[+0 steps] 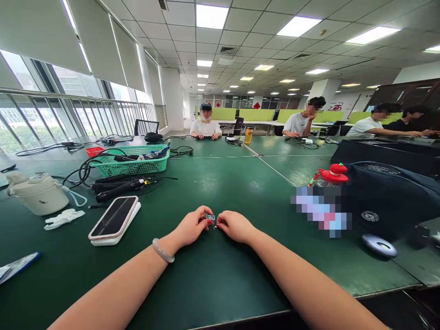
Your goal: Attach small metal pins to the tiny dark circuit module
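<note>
1 small blue piece [210, 217] is pinched in the left hand [190, 225], between thumb and fingers. Just beside that hand, the right hand [236, 226] curls its fingertips inward; whether they grip anything, I cannot tell.

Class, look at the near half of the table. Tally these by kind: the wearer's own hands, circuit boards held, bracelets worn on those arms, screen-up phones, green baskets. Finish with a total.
Hands: 2 (left hand, right hand)
Small circuit board: 1
Bracelet: 1
Screen-up phone: 1
Green basket: 1
Total: 6
</note>
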{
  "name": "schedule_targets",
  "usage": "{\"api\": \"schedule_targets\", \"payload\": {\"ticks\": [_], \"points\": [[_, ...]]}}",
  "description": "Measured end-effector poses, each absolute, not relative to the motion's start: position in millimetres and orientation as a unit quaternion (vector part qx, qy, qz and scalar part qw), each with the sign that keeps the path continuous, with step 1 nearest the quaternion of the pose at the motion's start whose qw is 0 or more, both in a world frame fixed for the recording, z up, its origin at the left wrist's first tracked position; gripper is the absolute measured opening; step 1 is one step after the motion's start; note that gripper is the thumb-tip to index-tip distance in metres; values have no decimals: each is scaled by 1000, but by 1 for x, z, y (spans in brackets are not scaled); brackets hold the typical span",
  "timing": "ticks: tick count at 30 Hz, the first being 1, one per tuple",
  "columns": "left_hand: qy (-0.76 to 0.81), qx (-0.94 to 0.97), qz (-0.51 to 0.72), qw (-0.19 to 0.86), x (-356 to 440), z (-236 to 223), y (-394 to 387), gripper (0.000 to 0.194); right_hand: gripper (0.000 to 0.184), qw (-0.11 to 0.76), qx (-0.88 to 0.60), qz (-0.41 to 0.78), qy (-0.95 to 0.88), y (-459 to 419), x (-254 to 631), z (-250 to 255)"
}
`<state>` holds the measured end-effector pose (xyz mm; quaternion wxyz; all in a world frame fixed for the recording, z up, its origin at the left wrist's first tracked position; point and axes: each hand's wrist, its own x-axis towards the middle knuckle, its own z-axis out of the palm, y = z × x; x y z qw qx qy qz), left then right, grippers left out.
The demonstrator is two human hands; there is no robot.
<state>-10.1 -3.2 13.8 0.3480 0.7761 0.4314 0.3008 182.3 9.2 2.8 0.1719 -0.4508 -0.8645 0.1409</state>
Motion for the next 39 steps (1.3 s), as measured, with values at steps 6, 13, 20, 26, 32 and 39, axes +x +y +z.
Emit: {"api": "schedule_targets", "payload": {"ticks": [6,13,20,26,32,39], "points": [[455,782,302,301,-11,15,-2,18,6,175,-454,150,-861,9,181,4],[467,775,296,306,-12,15,-1,19,7,174,-461,152,-857,12,186,5],[483,773,286,295,-11,16,-1,21,8,160,-471,146,-855,10,186,8],[485,770,291,295,-11,16,-1,20,8,157,-474,148,-854,10,186,10],[489,766,296,294,-12,14,0,22,7,156,-467,149,-858,10,186,9],[498,768,284,286,-13,11,3,23,10,155,-464,129,-863,9,181,3]]}}
